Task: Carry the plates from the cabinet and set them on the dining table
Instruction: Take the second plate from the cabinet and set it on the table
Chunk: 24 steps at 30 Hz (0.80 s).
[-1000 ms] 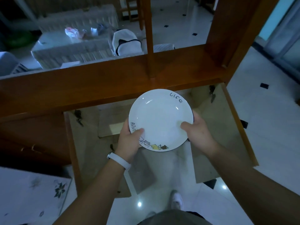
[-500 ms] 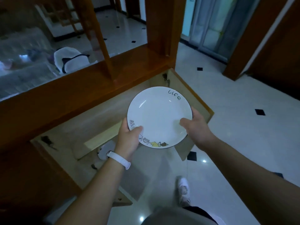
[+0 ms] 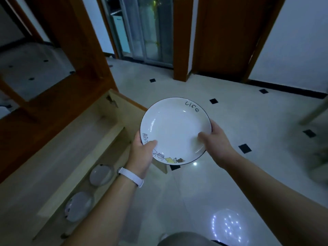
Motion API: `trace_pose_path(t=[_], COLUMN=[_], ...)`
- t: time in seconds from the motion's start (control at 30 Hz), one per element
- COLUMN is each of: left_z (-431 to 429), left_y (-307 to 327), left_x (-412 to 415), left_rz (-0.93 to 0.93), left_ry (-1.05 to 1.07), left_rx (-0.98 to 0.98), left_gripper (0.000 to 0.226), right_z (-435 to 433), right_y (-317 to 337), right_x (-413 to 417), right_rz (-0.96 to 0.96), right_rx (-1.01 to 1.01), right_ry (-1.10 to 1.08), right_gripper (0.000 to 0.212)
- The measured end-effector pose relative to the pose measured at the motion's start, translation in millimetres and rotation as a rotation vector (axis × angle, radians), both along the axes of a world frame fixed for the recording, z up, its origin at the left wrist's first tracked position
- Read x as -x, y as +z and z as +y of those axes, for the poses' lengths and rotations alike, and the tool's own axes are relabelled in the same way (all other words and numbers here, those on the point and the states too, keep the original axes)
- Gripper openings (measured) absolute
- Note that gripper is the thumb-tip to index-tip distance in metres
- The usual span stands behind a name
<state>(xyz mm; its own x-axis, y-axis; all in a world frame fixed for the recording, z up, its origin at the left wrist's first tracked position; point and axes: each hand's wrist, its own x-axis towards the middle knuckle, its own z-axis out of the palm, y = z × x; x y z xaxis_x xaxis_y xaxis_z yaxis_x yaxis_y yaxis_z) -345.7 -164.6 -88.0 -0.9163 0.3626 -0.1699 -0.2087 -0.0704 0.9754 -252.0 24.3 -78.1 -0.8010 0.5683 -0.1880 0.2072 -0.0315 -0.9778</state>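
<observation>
A white plate (image 3: 174, 129) with a dark rim, the word "Life" and small drawings along its near edge is held level in front of me over the tiled floor. My left hand (image 3: 142, 151) grips its near-left rim, thumb on top. My right hand (image 3: 215, 139) grips the right rim the same way. Two more plates (image 3: 101, 174) (image 3: 79, 206) lie inside the open wooden cabinet (image 3: 58, 132) at my lower left. The dining table is not clearly in view.
The cabinet's open door (image 3: 134, 107) juts out just left of the plate. A wooden post (image 3: 74, 38) rises from the cabinet top. Ahead are a glass sliding door (image 3: 142, 29), a brown door (image 3: 225, 36) and a white wall. Something blurred stands at the far right (image 3: 317, 148).
My view has swung to the right, away from the cabinet toward the open floor and doors. The plate stays in both hands, now over the floor rather than over the cabinet.
</observation>
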Motion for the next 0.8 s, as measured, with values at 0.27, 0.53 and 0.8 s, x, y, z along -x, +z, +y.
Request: trace_pose_path(t=[0.27, 0.53, 0.8], left_z=[144.6, 292.2, 395.1], left_y=[7.9, 13.5, 23.7], left_x=[-81.5, -195.3, -290.6], left_rz=[0.033, 0.059, 0.11], left_ry=[-0.233, -0.499, -0.698], left_rx=[0.025, 0.021, 0.046], left_gripper=[0.046, 0.046, 0.041], right_z=[115.1, 224.6, 287.0], right_y=[3.4, -1.4, 0.7], right_x=[-125.5, -273.8, -390.4], right_rz=[0.023, 0.076, 0.109], right_rx=[0.03, 0.052, 0.072], right_ry=[-0.258, -0.506, -0.711], right_gripper=[0.044, 0.051, 0.045])
